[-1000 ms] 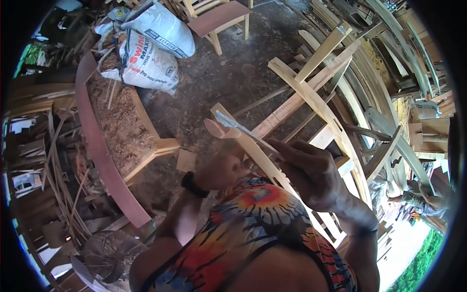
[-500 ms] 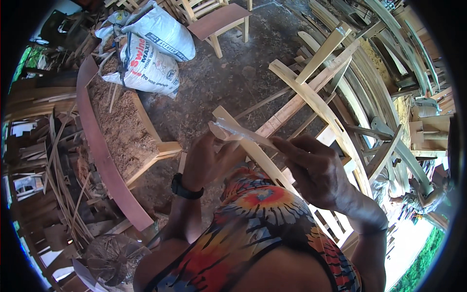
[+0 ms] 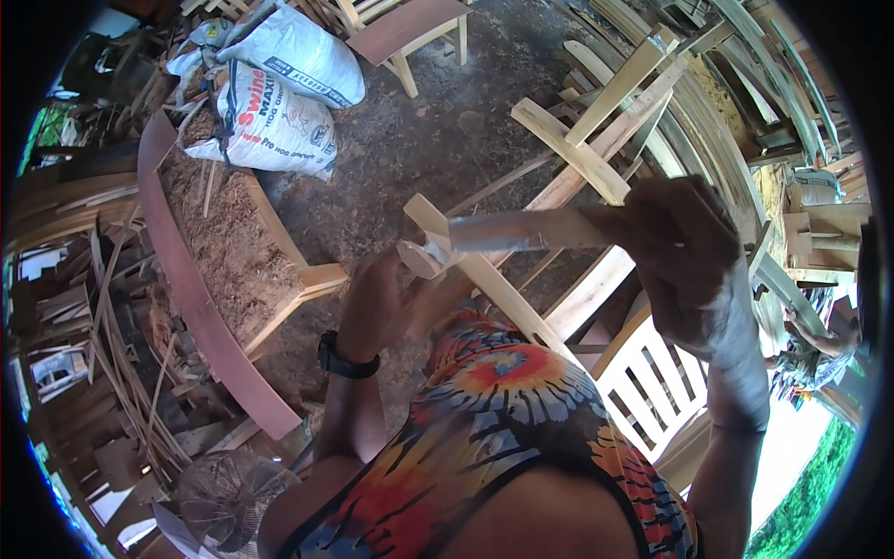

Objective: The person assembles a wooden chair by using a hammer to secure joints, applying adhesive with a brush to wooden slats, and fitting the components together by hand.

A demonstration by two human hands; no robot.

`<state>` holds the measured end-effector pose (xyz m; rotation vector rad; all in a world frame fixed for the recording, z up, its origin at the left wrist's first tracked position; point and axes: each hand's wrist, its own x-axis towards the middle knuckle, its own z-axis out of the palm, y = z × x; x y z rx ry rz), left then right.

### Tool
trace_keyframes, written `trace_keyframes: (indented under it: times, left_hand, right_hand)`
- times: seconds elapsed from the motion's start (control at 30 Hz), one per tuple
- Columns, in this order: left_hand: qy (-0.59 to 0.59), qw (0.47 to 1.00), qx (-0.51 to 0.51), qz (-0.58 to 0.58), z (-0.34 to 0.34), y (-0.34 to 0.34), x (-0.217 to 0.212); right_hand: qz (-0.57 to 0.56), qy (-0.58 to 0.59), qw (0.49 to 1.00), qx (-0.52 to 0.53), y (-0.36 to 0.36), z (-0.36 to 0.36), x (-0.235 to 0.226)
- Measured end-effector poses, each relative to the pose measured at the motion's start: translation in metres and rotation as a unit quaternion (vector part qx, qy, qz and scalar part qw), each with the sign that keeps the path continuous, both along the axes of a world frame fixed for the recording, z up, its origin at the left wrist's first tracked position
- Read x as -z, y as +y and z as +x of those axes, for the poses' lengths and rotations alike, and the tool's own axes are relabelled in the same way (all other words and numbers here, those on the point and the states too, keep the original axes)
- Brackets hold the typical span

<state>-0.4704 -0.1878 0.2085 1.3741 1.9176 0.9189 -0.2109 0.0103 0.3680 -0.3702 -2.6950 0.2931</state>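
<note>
My left hand [image 3: 377,303], with a dark watch on its wrist, is closed around a wooden piece [image 3: 421,260]. Its cut end faces up and has a pale, shiny smear on it. My right hand [image 3: 684,247] grips one end of a flat stick [image 3: 531,229], held nearly level. The stick's far end is coated with something whitish and glossy and lies close above the wooden piece; whether they touch I cannot tell. A light wooden rail [image 3: 494,291] slants down to the right between my hands, passing behind the stick.
A wooden frame [image 3: 582,160] of joined bars stands ahead on the right, with long boards stacked beyond. A slatted chair part [image 3: 656,387] is below my right hand. On the left are a curved reddish panel [image 3: 191,279], wood shavings [image 3: 223,252] and white sacks [image 3: 279,130].
My right hand has moved right and up, swinging the stick from a downward slant to nearly level. My left hand has shifted only slightly and keeps its hold on the wooden piece.
</note>
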Motion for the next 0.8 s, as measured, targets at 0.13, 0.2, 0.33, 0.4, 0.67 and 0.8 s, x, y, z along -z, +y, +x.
trace_keyframes:
  times: [0.13, 0.2, 0.33, 0.4, 0.67, 0.8]
  left_hand:
    - [0.003, 1.0, -0.003, -0.025, -0.004, 0.001, 0.0]
    - [-0.001, 0.999, -0.007, -0.036, -0.006, -0.001, -0.001]
    - [0.013, 0.999, 0.002, -0.052, -0.011, -0.002, -0.001]
    - [0.028, 0.998, 0.006, -0.052, -0.014, -0.003, 0.001]
    - [0.081, 0.996, 0.032, -0.032, -0.018, -0.001, 0.005]
    - [0.139, 0.988, 0.054, 0.028, -0.023, -0.003, 0.011]
  right_hand:
    - [0.0, 0.008, 1.0, -0.026, 0.011, -0.009, 0.007]
    - [-0.001, 0.014, 0.999, -0.045, 0.014, -0.015, 0.011]
    - [0.009, 0.019, 0.998, -0.066, 0.023, -0.022, 0.018]
    - [0.027, 0.022, 0.995, -0.088, 0.033, -0.026, 0.022]
    - [0.02, 0.035, 0.975, -0.22, 0.083, -0.06, 0.034]
    - [0.035, 0.024, 0.97, -0.241, 0.089, -0.076, 0.023]
